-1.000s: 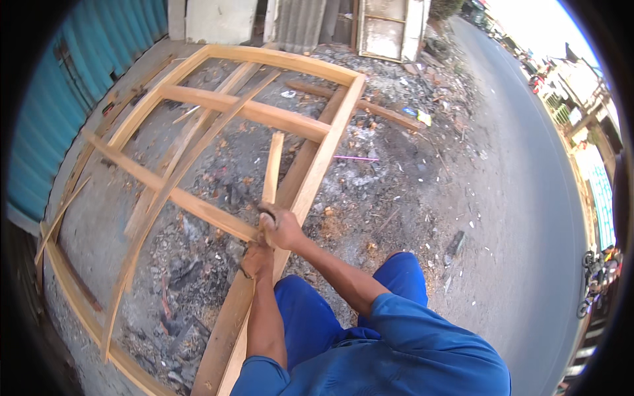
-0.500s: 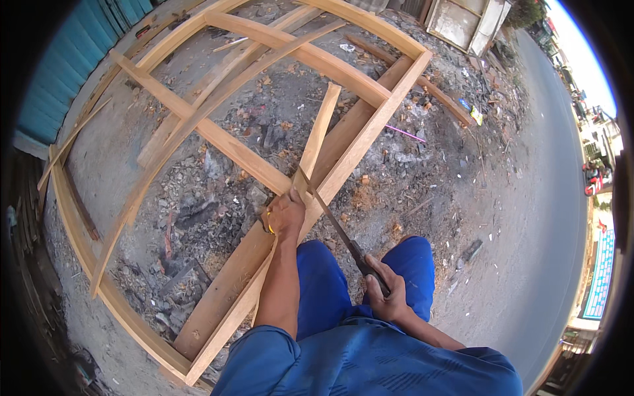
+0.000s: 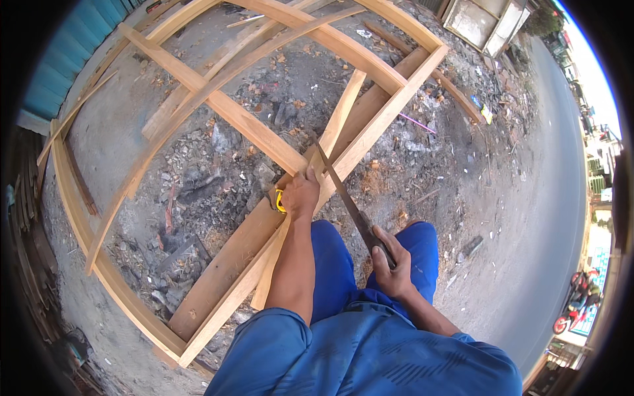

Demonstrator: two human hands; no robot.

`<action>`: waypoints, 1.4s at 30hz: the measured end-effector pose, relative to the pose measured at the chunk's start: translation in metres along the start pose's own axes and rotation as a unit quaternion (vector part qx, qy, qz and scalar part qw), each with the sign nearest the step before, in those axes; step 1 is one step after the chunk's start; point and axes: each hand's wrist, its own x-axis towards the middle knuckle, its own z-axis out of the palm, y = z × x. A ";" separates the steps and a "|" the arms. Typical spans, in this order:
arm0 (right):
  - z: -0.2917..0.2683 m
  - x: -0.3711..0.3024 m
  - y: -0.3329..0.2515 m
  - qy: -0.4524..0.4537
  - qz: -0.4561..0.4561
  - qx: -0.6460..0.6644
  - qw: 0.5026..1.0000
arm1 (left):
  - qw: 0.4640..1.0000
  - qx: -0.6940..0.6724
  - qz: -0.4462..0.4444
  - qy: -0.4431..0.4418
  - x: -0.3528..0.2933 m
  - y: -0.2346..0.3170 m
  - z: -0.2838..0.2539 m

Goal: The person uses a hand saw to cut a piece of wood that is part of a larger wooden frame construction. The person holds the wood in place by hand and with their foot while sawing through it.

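My left hand (image 3: 302,195) is closed round a narrow wooden strip (image 3: 342,112), pressing it against the edge of a large wooden frame (image 3: 254,125) on the ground. The strip crosses the frame's near side at a slant, its lower end by my left knee. A yellow band (image 3: 281,200) shows at my left wrist. In my right hand (image 3: 394,265) is the dark handle of a handsaw (image 3: 341,190). Its blade slopes up and away to the left, lying against the strip just beyond my left fingers. A wide plank (image 3: 228,270) runs along the frame's near side.
Long loose strips (image 3: 158,148) lie across the frame. Rubble and wood chips (image 3: 198,185) cover the ground inside it. Blue corrugated metal (image 3: 72,56) stands at the far left, stacked dark timber (image 3: 30,231) below it. A road (image 3: 548,198) with a red motorcycle (image 3: 571,307) runs along the right.
The whole view has shifted, so frame and hands sit slightly higher and further right. The saw has slid slightly forward against the strip. Both hands keep their hold.
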 end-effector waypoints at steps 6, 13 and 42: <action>0.060 0.157 0.020 0.038 -0.001 0.049 0.998 | 1.000 0.002 0.004 -0.004 0.005 0.003 0.002; 0.047 0.108 -0.010 0.030 -0.032 -0.007 0.999 | 0.999 0.007 0.030 0.020 0.006 0.006 -0.006; 0.032 0.048 0.016 0.027 -0.054 0.004 0.998 | 0.999 0.014 -0.024 0.046 0.002 -0.010 -0.008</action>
